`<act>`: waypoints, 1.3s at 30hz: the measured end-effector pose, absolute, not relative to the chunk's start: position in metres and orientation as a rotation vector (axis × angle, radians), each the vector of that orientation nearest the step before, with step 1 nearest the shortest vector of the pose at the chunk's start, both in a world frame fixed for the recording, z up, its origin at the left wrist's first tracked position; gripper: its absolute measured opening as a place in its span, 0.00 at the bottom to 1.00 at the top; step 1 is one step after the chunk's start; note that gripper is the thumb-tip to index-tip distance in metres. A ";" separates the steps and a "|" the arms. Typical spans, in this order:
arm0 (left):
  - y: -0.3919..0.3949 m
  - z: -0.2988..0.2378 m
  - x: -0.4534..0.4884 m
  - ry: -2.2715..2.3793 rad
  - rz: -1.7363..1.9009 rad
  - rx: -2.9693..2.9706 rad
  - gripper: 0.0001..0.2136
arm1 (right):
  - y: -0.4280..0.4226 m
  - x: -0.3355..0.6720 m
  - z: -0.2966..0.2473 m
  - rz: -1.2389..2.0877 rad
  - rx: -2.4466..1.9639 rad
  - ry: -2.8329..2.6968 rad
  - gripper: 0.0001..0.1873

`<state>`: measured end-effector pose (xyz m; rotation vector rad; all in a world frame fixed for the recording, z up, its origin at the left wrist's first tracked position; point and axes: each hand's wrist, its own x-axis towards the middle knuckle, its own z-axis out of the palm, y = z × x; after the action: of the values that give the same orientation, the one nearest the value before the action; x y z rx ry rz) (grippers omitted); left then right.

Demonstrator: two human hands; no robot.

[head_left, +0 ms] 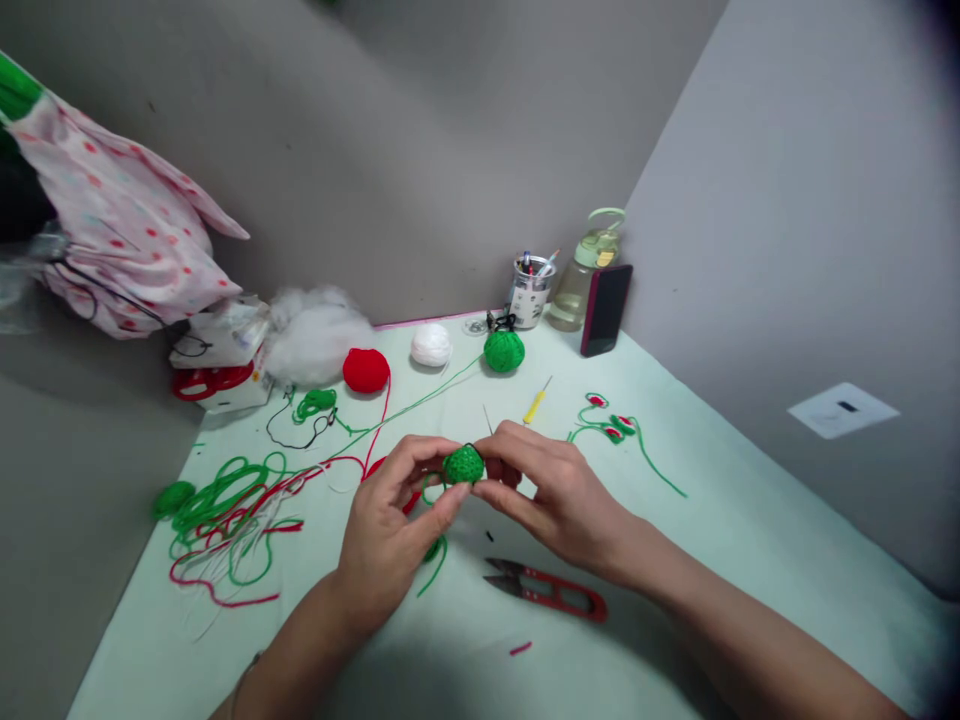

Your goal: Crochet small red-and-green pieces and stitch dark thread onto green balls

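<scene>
Both hands meet over the middle of the pale green table (720, 560). My left hand (390, 530) pinches a small green crocheted piece (463, 465) between thumb and fingertips. My right hand (551, 495) grips the same piece from the right, and a thin needle (487, 420) sticks up just behind its fingers. Green yarn (431, 560) trails down from the piece under my left hand. A bit of red crochet (375, 468) shows behind my left fingers.
Red thread snips (551, 590) lie near my right wrist. A tangle of green and red yarn (225, 520) covers the left side. Behind are a red ball (366, 370), white ball (431, 345), green ball (504, 351), stuffing (315, 335), yellow tool (535, 405), pen cup (529, 290), bottle (585, 275), phone (606, 308).
</scene>
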<state>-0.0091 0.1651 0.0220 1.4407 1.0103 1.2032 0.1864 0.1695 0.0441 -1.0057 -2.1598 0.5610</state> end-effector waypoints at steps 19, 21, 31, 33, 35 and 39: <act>0.177 0.021 -0.024 0.894 1.266 1.348 0.12 | 0.140 0.182 0.077 0.700 -0.982 -2.060 0.24; 0.180 0.016 -0.023 0.965 1.270 1.365 0.12 | 0.130 0.181 0.085 0.919 -0.854 -2.221 0.19; 0.185 0.009 -0.025 0.978 1.248 1.259 0.12 | 0.128 0.176 0.088 1.479 -0.583 -2.359 0.07; 0.185 0.012 -0.027 0.918 1.218 1.146 0.11 | 0.131 0.175 0.088 1.482 -0.557 -2.228 0.06; 0.186 0.017 -0.028 0.885 1.213 1.059 0.11 | 0.132 0.175 0.087 1.424 -0.579 -2.074 0.05; 0.184 0.024 -0.025 0.875 1.214 0.978 0.11 | 0.135 0.174 0.079 1.153 -0.795 -1.816 0.05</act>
<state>-0.0254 0.1840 0.0239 0.9776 0.8752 1.2145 0.1736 0.1355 0.0791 -0.7946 -1.8159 1.1525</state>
